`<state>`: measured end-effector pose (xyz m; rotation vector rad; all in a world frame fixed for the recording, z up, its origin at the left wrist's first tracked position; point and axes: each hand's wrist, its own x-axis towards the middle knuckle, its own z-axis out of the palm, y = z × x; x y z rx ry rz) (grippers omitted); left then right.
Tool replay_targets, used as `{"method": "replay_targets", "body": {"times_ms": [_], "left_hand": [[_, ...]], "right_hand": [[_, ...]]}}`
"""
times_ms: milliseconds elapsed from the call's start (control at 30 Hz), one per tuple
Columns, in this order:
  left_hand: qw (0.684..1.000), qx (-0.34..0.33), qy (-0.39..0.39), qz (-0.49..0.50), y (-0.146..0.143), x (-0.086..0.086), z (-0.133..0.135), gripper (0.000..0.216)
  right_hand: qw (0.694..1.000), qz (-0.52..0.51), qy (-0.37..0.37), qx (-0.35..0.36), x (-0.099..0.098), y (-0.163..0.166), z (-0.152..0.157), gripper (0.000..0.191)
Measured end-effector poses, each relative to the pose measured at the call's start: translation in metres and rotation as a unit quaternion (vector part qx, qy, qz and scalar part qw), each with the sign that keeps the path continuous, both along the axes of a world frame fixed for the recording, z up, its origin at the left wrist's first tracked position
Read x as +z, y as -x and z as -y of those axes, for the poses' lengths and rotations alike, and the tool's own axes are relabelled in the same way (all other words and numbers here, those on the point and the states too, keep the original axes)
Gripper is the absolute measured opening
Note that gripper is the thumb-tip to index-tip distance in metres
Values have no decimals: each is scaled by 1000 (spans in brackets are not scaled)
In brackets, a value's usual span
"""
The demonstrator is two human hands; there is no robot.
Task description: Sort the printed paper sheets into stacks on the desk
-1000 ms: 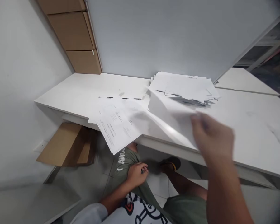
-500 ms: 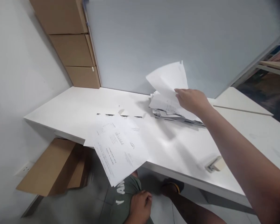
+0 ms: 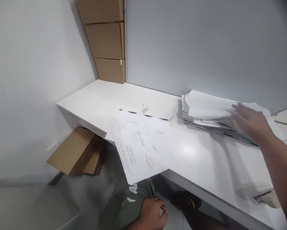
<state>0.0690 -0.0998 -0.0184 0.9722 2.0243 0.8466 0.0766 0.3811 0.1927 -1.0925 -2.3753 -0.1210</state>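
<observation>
My right hand (image 3: 250,123) lies flat with fingers stretched out on top of a thick, uneven stack of white papers (image 3: 205,110) at the back of the white desk (image 3: 105,100). The hand is slightly blurred. My left hand (image 3: 154,212) rests on my knee below the desk's front edge, fingers curled around something small I cannot make out. A few printed sheets (image 3: 137,150) lie spread near the front of the desk, one hanging over the edge.
Stacked cardboard boxes (image 3: 106,40) stand in the back corner against the wall. Flattened cardboard (image 3: 73,151) leans under the desk at the left. A small stapler-like object (image 3: 265,196) sits near the desk's front right. A grey partition rises behind the desk.
My right hand carried a sheet up from the desk to the stack, laid it down, and now presses flat on the pile. The view has swung to the left.
</observation>
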Motion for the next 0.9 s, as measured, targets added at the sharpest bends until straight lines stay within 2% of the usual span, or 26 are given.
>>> {"method": "replay_targets", "body": {"times_ms": [133,200,267,367,500,600,700,800,900], "left_hand": [[1000,-3,-1,-2,2,4,-1,22],[1000,-9,0,-3,3,7,-1,22],[1000,-20,7,-8,5,9,0,23],[999,-35,9,-19,7,13,1,22],[999,-34,-13,-29,10,15,3,22],[998,-41,-18,-41,12,17,4,21],[997,-51,-19,-59,14,19,4,18],[995,-55,-19,-77,14,22,3,19],[993,-66,-20,-92,14,26,2,19]], "right_hand": [[995,-82,-62,-11,5,3,44,69],[994,-57,-86,23,-1,12,64,77],[995,5,-73,62,-13,26,76,81],[997,37,-15,68,-32,50,83,69],[998,-20,54,17,-50,69,83,48],[991,-115,49,-57,-62,70,83,45],[984,-157,43,-70,-72,68,80,46],[980,-185,47,-49,-74,69,78,49],[974,-218,48,-45,-63,71,86,48]]}}
